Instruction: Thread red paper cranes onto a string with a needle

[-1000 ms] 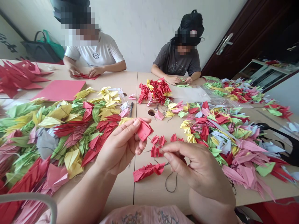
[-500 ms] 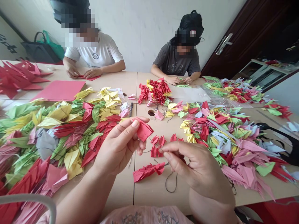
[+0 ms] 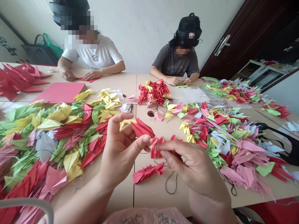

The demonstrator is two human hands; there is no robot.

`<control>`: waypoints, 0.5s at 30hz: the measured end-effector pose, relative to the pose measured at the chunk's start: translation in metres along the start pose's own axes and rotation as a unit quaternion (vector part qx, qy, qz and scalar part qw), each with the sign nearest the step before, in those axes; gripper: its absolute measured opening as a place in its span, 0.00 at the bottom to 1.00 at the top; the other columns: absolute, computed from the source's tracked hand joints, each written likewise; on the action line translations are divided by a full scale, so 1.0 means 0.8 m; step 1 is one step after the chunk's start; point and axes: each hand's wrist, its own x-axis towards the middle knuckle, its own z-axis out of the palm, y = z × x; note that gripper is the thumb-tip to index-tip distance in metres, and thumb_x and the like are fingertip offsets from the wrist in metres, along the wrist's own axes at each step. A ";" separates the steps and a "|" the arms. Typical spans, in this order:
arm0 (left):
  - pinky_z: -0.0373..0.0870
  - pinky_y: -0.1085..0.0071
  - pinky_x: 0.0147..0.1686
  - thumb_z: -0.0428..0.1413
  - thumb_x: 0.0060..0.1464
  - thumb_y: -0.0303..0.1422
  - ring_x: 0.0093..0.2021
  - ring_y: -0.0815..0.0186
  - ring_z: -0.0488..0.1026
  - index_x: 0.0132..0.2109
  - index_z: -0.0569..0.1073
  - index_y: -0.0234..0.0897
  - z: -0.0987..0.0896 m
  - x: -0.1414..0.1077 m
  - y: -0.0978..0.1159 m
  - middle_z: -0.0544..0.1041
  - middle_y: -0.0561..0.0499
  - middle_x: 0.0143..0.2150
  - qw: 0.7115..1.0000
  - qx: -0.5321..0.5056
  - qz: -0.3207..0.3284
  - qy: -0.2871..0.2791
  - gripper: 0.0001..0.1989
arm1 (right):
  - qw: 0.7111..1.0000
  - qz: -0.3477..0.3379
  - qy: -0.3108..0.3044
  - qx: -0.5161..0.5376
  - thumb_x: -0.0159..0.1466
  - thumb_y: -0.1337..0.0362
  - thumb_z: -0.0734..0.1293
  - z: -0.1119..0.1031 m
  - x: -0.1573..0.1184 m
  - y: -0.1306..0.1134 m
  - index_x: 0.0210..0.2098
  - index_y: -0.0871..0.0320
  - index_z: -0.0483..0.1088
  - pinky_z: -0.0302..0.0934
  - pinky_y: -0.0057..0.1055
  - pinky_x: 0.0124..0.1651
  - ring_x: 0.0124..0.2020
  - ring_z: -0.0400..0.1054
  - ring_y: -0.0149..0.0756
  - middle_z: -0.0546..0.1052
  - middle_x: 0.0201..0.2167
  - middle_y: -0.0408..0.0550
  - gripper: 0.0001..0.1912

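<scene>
My left hand holds a red folded paper crane near its thumb tip, with the index finger raised and curled away. Close to the crane's lower end, my right hand pinches thumb and index finger together on something thin, a needle or thread; its exact form is hard to see. Behind the fingertips lies a cluster of small red folded cranes. A row of red folded cranes rests on the table nearer me. A loop of dark string lies below my right hand.
Heaps of coloured paper cranes flank my arms, a left heap and a right heap. A red and yellow bundle and a stack of red paper sit farther back. Two people work across the table, which has a hole.
The red crane has turned in my left hand and now points its folded tips up and left. My left index finger has lifted off it. My right hand stays almost in place, still pinching.
</scene>
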 end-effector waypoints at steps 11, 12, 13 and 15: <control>0.74 0.75 0.32 0.61 0.55 0.26 0.32 0.70 0.73 0.37 0.74 0.40 0.000 0.002 -0.001 0.77 0.52 0.36 0.999 0.016 0.024 -0.025 0.05 | 1.000 0.004 0.029 -0.004 0.69 0.66 0.60 0.003 0.005 -0.001 0.39 0.56 0.72 0.59 0.22 0.26 0.22 0.64 0.26 0.71 0.23 0.39 0.08; 0.74 0.75 0.32 0.61 0.54 0.25 0.33 0.69 0.73 0.38 0.75 0.40 0.000 0.002 -0.001 0.77 0.52 0.36 0.999 0.016 0.030 -0.016 0.05 | 0.999 0.005 0.031 -0.001 0.69 0.66 0.60 0.003 0.005 -0.001 0.39 0.56 0.72 0.59 0.22 0.26 0.22 0.64 0.26 0.71 0.23 0.39 0.08; 0.74 0.75 0.32 0.62 0.54 0.25 0.33 0.69 0.73 0.38 0.76 0.41 0.001 0.002 -0.001 0.77 0.52 0.36 0.999 0.018 0.037 -0.005 0.06 | 0.999 0.005 0.034 0.003 0.69 0.65 0.60 0.004 0.005 -0.001 0.39 0.56 0.72 0.60 0.22 0.26 0.22 0.64 0.26 0.71 0.24 0.39 0.08; 0.74 0.75 0.32 0.63 0.52 0.26 0.33 0.68 0.73 0.37 0.77 0.41 0.002 0.002 -0.002 0.77 0.52 0.36 0.999 0.021 0.045 0.014 0.06 | 0.999 0.001 0.037 0.008 0.70 0.65 0.60 0.005 0.006 0.000 0.39 0.56 0.71 0.60 0.22 0.27 0.23 0.65 0.26 0.72 0.24 0.40 0.08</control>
